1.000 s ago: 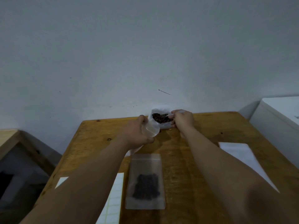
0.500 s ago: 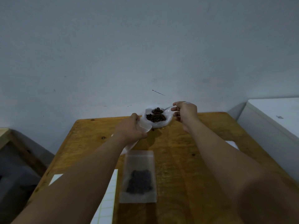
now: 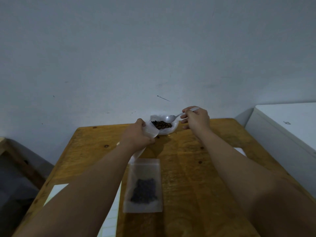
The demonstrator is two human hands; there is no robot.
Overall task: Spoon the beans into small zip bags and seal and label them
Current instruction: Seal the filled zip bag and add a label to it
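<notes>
Filling step: my left hand (image 3: 136,136) grips the bag (image 3: 151,131), my right hand (image 3: 196,119) pinches the spoon (image 3: 171,118); next, scoop beans (image 3: 161,124) level

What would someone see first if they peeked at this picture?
Probably the dark beans in a white container at the far edge of the wooden table. The right hand holds a plastic spoon over them; the left hand grips a small clear bag beside them. Nearer, a zip bag with beans inside lies flat.
</notes>
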